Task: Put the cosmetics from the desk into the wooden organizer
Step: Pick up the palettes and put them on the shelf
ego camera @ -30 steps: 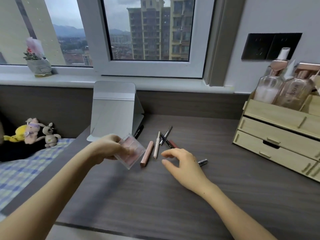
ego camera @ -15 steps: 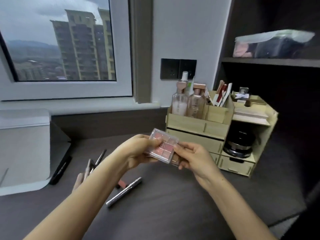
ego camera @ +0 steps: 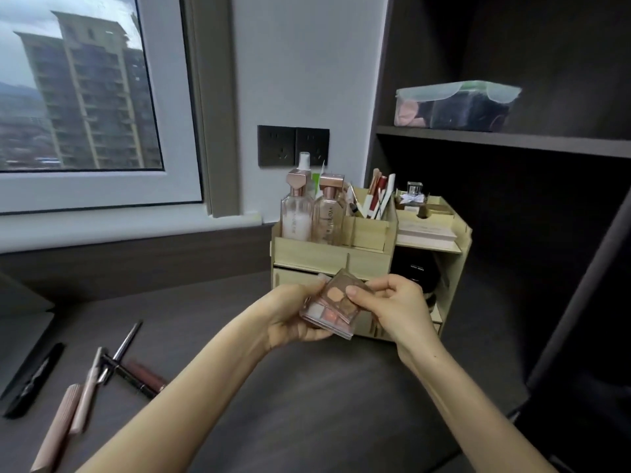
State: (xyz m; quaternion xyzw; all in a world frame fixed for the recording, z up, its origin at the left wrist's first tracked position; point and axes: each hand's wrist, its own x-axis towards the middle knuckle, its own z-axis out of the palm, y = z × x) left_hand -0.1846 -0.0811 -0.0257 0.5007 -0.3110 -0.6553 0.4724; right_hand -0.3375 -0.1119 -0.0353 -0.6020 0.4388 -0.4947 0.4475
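Two clear eyeshadow palettes are held stacked just in front of the wooden organizer [ego camera: 324,252]. My left hand [ego camera: 290,315] grips the lower palette [ego camera: 324,317] from the left. My right hand [ego camera: 392,305] pinches the upper, browner palette [ego camera: 345,297] with thumb on top. The organizer stands on the dark desk [ego camera: 307,387] against the wall, with bottles [ego camera: 297,213] and pencils in its top compartments and drawers below. Several pens and tubes lie at the desk's left: a pink tube [ego camera: 56,428], a cream pen [ego camera: 88,390], a silver pencil [ego camera: 127,341], a brown gloss tube [ego camera: 143,373].
A black pen [ego camera: 34,380] lies beside the grey mirror stand [ego camera: 20,322] at the far left. A dark shelf unit on the right carries a lidded plastic box [ego camera: 454,104]. A black jar [ego camera: 415,268] sits in the organizer's right bay. Wall sockets [ego camera: 293,145] are above.
Both hands have moved right, closer to the organizer. A second, browner palette now shows on top of the first one, under my right thumb. The view has turned further right.
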